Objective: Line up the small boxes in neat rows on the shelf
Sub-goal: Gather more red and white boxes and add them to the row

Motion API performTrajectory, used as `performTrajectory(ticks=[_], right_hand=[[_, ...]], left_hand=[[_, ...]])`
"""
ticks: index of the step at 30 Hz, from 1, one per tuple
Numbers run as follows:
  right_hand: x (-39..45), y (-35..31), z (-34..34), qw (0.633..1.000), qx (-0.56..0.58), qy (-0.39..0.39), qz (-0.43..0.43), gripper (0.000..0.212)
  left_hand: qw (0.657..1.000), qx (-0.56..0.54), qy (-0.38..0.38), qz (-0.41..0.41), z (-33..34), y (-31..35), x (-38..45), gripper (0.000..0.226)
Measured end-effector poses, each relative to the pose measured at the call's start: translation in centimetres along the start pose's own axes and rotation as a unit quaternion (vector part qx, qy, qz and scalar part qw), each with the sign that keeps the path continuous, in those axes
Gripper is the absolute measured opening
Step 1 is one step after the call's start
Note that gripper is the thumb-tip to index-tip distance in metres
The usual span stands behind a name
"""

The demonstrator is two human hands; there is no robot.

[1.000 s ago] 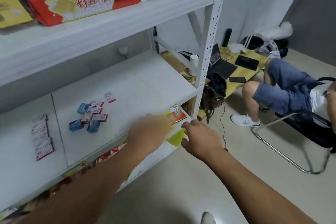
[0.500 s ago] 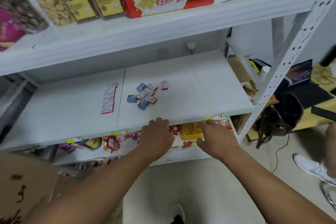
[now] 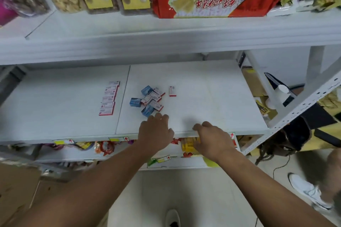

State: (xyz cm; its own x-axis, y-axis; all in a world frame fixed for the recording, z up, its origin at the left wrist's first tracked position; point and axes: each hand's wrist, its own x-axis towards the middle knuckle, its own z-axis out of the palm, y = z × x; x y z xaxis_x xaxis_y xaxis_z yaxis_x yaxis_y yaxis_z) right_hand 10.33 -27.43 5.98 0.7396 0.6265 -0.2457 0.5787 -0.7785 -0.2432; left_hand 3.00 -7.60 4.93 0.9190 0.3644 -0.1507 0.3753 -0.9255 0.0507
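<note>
Left hand: our left hand (image 3: pixel 156 132) lies at the front edge of the shelf (image 3: pixel 203 86), fingers loosely bent and reaching forward, holding nothing; its fingertips sit just short of the nearest blue box (image 3: pixel 147 110).
Right hand: our right hand (image 3: pixel 212 137) rests on the same front edge, well to the right of the boxes, fingers curled down over the lip with nothing in them that we can see.
Loose boxes: the jumbled pile (image 3: pixel 150 100) of blue and red-and-white boxes lies mid-shelf, tilted every which way and touching one another; one single box (image 3: pixel 172 91) lies just to its right, apart.
Finished row: a neat row (image 3: pixel 109 98) of red-and-white boxes runs front to back on the left panel, close to the seam.
Step in hand: we judge we are reaching in to take the next box, with one row done and the pile unsorted.
Next move: we should pinch the nearest blue box, turn it square, and set it beside the row without knocking the others.
</note>
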Motion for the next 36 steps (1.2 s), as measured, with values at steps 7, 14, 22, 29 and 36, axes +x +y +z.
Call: performTrajectory(ticks=[7, 14, 22, 29, 36], right_hand=[[3.9, -0.7, -0.6, 1.000, -0.006, 0.012, -0.016, 0.048], [6.7, 1.2, -1.0, 0.999, -0.005, 0.000, -0.044, 0.049], [10.6, 4.8, -2.7, 0.991, -0.008, -0.012, -0.131, 0.047], [13.9, 7.7, -3.6, 0.978, -0.025, -0.010, -0.206, 0.044], [15.8, 8.3, -2.0, 0.971, -0.035, -0.034, -0.234, 0.044]], left_hand=[[1.000, -0.009, 0.009, -0.017, -0.2, -1.2, 2.7, 0.050], [0.999, -0.013, -0.004, -0.047, 0.0, -0.1, 4.8, 0.052], [0.990, -0.021, -0.022, -0.140, -0.8, 3.1, 6.1, 0.055], [0.976, -0.024, -0.044, -0.211, 0.8, 5.7, 5.8, 0.055], [0.961, -0.085, -0.031, -0.261, 2.8, 5.0, 8.0, 0.055]])
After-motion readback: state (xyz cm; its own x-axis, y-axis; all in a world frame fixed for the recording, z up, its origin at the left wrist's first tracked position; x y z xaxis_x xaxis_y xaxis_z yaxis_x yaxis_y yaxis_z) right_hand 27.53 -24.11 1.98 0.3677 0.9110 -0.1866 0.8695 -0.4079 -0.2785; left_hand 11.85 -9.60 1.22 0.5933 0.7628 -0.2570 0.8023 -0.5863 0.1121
